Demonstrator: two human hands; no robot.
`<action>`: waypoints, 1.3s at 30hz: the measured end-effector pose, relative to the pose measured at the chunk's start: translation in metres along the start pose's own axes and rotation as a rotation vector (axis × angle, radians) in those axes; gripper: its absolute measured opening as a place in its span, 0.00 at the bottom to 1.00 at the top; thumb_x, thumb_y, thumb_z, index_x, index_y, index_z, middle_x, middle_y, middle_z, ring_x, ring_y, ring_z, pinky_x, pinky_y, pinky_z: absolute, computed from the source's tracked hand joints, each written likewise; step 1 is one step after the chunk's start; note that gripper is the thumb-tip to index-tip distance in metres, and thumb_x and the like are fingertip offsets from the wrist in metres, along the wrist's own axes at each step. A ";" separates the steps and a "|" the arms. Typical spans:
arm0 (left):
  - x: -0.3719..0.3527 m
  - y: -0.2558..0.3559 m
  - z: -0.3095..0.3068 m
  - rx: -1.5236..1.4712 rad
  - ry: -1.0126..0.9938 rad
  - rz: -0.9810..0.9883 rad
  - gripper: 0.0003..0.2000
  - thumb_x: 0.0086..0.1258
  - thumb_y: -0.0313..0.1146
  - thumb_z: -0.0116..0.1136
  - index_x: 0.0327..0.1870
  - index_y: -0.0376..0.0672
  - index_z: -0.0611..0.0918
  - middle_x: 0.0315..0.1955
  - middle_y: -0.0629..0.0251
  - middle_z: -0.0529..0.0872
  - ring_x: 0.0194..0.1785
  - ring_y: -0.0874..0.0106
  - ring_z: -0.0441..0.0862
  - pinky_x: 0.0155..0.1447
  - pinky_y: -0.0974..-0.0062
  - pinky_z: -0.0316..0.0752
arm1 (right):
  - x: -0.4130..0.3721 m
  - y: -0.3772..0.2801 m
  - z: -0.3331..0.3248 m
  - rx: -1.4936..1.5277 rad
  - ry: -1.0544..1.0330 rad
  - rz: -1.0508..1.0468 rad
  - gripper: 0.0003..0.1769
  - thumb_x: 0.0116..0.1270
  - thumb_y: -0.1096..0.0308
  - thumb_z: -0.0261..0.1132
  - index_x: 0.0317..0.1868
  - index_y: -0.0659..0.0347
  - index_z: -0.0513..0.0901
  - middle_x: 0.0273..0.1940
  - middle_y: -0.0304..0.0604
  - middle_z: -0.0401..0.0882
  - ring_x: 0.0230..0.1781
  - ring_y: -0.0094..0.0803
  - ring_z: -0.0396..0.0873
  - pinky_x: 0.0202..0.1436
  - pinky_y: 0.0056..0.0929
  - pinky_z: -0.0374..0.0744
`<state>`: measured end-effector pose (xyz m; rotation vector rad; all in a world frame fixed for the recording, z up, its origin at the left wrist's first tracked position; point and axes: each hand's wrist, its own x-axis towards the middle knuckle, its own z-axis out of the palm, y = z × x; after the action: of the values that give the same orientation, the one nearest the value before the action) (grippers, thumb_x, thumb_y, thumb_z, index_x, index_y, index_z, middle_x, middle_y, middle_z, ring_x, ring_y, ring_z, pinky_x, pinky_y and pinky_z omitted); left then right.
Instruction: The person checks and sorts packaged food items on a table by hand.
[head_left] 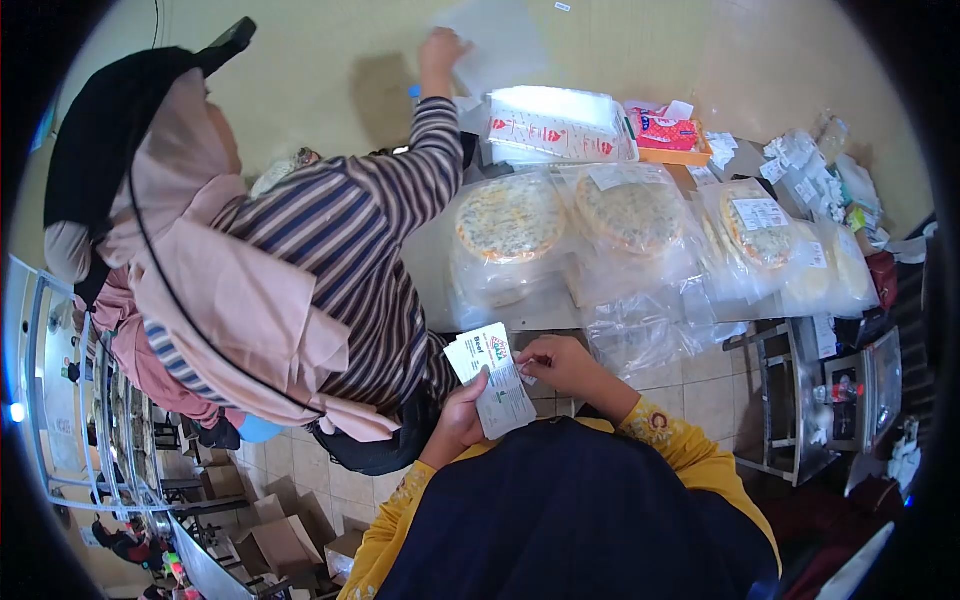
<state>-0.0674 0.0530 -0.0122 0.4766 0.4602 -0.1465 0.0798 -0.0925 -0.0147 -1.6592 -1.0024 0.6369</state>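
A stack of printed cards, one with the word "Beef" on it, is held in my left hand, thumb across the front. My right hand is closed at the right edge of the stack, its fingertips pinching a card edge or small label too small to make out. Beyond my hands, wrapped round pizzas lie on the table: one pizza straight ahead, another to its right, and a labelled one farther right. Empty-looking clear plastic bags hang at the table's front edge.
At the left a co-worker in a striped top reaches toward the wall with one hand. A white and red box, a red packet and crumpled papers lie at the back. Cardboard boxes stand on the floor.
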 end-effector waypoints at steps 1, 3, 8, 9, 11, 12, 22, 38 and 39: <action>0.000 0.000 -0.005 -0.026 -0.005 -0.024 0.24 0.70 0.45 0.45 0.63 0.43 0.64 0.56 0.55 0.72 0.59 0.55 0.69 0.63 0.51 0.62 | -0.002 -0.003 -0.002 -0.106 0.001 -0.090 0.09 0.52 0.73 0.66 0.36 0.57 0.82 0.32 0.40 0.77 0.34 0.33 0.77 0.39 0.28 0.76; -0.001 0.001 -0.009 -0.066 -0.009 -0.075 0.25 0.70 0.46 0.45 0.63 0.43 0.65 0.57 0.55 0.71 0.60 0.54 0.69 0.63 0.50 0.61 | -0.003 -0.008 -0.008 -0.314 0.003 -0.269 0.09 0.50 0.72 0.67 0.35 0.56 0.82 0.35 0.40 0.76 0.39 0.38 0.76 0.42 0.31 0.75; -0.003 0.002 -0.016 -0.148 -0.001 -0.180 0.25 0.69 0.45 0.45 0.64 0.42 0.65 0.59 0.53 0.70 0.61 0.51 0.67 0.64 0.47 0.59 | 0.000 -0.011 -0.015 -0.519 -0.218 -0.420 0.06 0.51 0.69 0.65 0.32 0.55 0.81 0.38 0.38 0.75 0.41 0.36 0.73 0.44 0.32 0.74; -0.002 0.002 -0.018 -0.148 0.011 -0.180 0.25 0.69 0.45 0.45 0.64 0.42 0.64 0.59 0.53 0.70 0.61 0.51 0.67 0.64 0.46 0.59 | 0.000 -0.012 -0.016 -0.541 -0.253 -0.445 0.05 0.52 0.69 0.64 0.31 0.56 0.81 0.37 0.38 0.75 0.41 0.36 0.73 0.44 0.31 0.74; -0.003 0.002 -0.022 -0.149 0.034 -0.176 0.25 0.69 0.44 0.46 0.64 0.42 0.64 0.58 0.52 0.71 0.62 0.50 0.66 0.64 0.46 0.59 | 0.001 -0.017 -0.016 -0.594 -0.289 -0.464 0.04 0.53 0.69 0.62 0.30 0.56 0.80 0.37 0.38 0.75 0.40 0.36 0.73 0.44 0.32 0.74; -0.004 0.002 -0.023 -0.148 0.029 -0.171 0.25 0.69 0.44 0.46 0.64 0.42 0.64 0.58 0.53 0.71 0.62 0.50 0.67 0.64 0.46 0.58 | 0.001 -0.018 -0.016 -0.620 -0.309 -0.475 0.03 0.54 0.69 0.62 0.30 0.56 0.80 0.37 0.38 0.75 0.40 0.36 0.73 0.45 0.32 0.74; -0.004 -0.002 -0.005 -0.009 0.070 0.231 0.25 0.70 0.48 0.42 0.63 0.43 0.64 0.57 0.58 0.71 0.60 0.59 0.69 0.65 0.57 0.59 | 0.006 -0.031 0.004 0.252 0.033 0.173 0.05 0.56 0.72 0.65 0.34 0.61 0.79 0.28 0.37 0.77 0.27 0.22 0.75 0.31 0.24 0.74; 0.006 -0.006 0.000 0.042 0.003 0.347 0.32 0.69 0.59 0.28 0.63 0.43 0.61 0.53 0.60 0.70 0.57 0.67 0.69 0.62 0.65 0.63 | 0.028 -0.029 0.050 0.660 -0.069 0.405 0.07 0.56 0.71 0.66 0.34 0.64 0.80 0.30 0.36 0.79 0.29 0.18 0.74 0.34 0.19 0.73; 0.005 -0.005 0.002 0.054 0.011 0.363 0.32 0.69 0.59 0.28 0.64 0.42 0.60 0.55 0.60 0.69 0.59 0.67 0.69 0.64 0.64 0.62 | 0.029 -0.028 0.052 0.639 -0.069 0.396 0.06 0.56 0.72 0.66 0.34 0.64 0.80 0.29 0.35 0.78 0.29 0.18 0.74 0.34 0.19 0.72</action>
<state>-0.0629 0.0472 -0.0148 0.6063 0.3744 0.1943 0.0445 -0.0386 -0.0025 -1.2625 -0.4332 1.1476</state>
